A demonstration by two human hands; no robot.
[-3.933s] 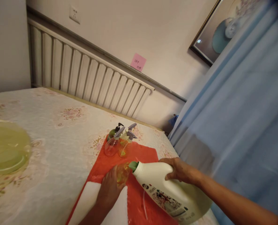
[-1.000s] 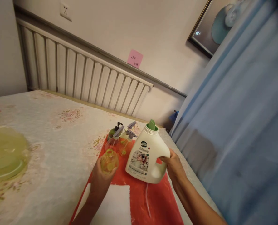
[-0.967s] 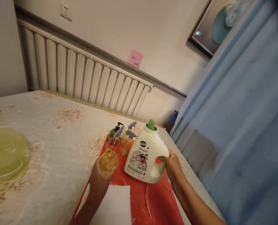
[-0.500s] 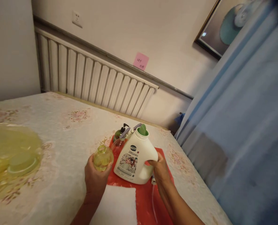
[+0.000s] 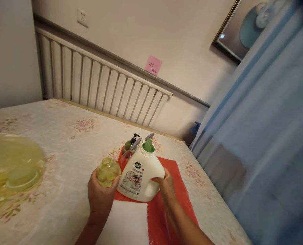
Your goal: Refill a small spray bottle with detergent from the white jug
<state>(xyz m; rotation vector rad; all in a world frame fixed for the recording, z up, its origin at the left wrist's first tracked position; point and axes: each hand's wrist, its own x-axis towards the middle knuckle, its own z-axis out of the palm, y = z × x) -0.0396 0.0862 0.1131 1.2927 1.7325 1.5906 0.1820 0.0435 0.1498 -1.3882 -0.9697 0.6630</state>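
- Yellow-tinted, a small clear bottle (image 5: 107,172) is gripped in the closed left hand (image 5: 99,194), raised just left of the jug.
- A white detergent jug (image 5: 138,173) is held upright by its handle in the curled right hand (image 5: 166,183), over the red mat (image 5: 177,199).
- Pump bottles (image 5: 131,149) are grouped just behind the jug.

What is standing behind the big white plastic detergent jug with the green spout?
Behind the white plastic detergent jug, small pump bottles stand on the red mat: grey and black pump heads show above it. The jug covers their lower parts, so their number is unclear.
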